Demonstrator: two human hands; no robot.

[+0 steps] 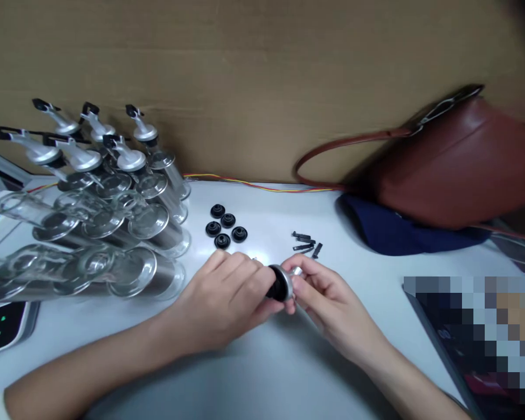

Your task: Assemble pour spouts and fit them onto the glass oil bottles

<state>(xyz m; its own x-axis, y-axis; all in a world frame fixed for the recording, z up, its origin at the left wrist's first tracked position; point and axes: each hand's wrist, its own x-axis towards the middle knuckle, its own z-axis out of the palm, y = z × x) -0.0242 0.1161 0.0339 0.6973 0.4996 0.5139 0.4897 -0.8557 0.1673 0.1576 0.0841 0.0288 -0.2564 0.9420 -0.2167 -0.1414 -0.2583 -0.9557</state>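
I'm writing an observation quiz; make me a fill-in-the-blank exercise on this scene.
Visible on the table are ____ round black stoppers.
The glass bottles stand to the person's ____.
The left hand grips the pourer top; the ____ hand's fingers hold its spout.
Missing words: five; left; right.

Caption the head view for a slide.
Left hand and right hand hold a silver pourer near five black discs.

Seemingly a small workshop: a white table (262, 379) bearing glass bottles (163, 224) and loose black parts (239, 234), cardboard (254, 87) behind it.
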